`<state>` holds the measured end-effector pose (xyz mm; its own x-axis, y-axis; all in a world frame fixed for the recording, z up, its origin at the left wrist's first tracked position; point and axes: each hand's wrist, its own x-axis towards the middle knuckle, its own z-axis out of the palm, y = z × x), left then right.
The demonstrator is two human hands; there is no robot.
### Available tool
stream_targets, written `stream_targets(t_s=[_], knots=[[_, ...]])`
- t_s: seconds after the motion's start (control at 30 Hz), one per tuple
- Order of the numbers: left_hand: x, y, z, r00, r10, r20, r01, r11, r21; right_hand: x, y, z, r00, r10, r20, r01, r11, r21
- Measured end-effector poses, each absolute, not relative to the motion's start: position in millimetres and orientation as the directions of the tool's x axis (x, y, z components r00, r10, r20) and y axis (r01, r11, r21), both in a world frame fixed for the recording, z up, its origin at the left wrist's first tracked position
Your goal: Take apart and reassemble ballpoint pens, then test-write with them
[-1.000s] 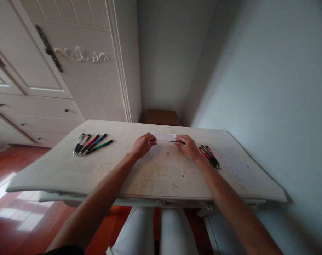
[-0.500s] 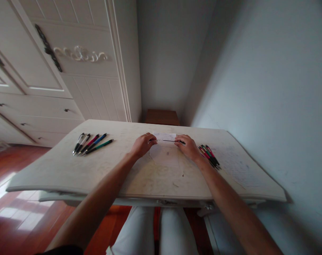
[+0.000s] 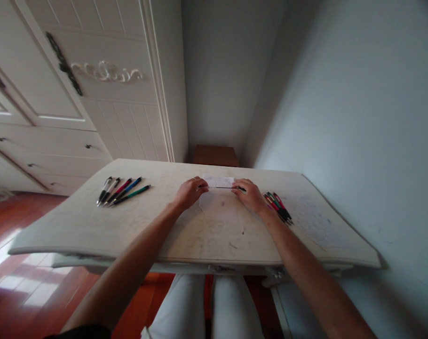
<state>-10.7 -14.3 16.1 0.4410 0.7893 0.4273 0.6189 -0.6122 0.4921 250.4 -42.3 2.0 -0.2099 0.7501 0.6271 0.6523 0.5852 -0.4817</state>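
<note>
My left hand (image 3: pixel 192 192) is closed in a pinch near the far edge of the table, its fingertips on a small piece too hidden to name. Opposite it, my right hand (image 3: pixel 249 193) grips a thin dark pen refill (image 3: pixel 224 187), which points left toward the other hand. A dark end pokes out between the right fingers. The gap between refill and left fingertips is too fine to make out clearly. Just behind the hands lies a small white paper slip (image 3: pixel 218 181) with faint marks.
Several pens (image 3: pixel 124 192) lie fanned out on the left of the white table (image 3: pixel 129 240). More pens (image 3: pixel 279 207) are bunched beside my right forearm, near a written sheet (image 3: pixel 316 221). A wall stands close on the right; a brown box (image 3: pixel 216 155) sits behind the table.
Both hands hold nearly the same place and pose. The refill between them shows only a very slight shift.
</note>
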Motion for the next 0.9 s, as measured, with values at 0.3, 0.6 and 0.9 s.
stream_targets(t_s=[0.3,0.6,0.9], knots=[[-7,-20,16,0.505,0.741,0.442,0.607,-0.669,0.429,248,-45,4,-0.252,0.751,0.61,0.647,0.6,-0.471],[-3,-23,18,0.569,0.678,0.465,0.601,-0.729,0.327,242,-49,6,-0.317,0.746,0.585,0.654,0.619,-0.435],[1,-28,17,0.582,0.656,0.481,0.58,-0.749,0.32,239,-50,5,-0.337,0.741,0.581,0.644,0.631,-0.432]])
